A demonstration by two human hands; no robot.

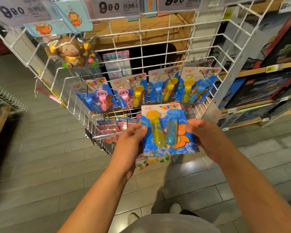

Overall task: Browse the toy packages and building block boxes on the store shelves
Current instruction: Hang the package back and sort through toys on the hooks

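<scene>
I hold a blue bubble wand package (168, 130) with a yellow and a blue tube in front of the white wire rack (141, 52). My left hand (129, 145) grips its left edge, thumb on the front. My right hand (203, 137) pinches its right edge. Several like packages (160, 86) hang on hooks just above. A packaged monkey toy (71, 52) hangs at the upper left. Building block boxes (265, 91) fill the wooden shelves on the right.
Price tags (109, 7) reading 9.90 run along the rack's top. More small toy packs (107, 128) hang low on the rack behind my left hand. A wire basket (5, 98) stands at the left. Grey tiled floor lies below.
</scene>
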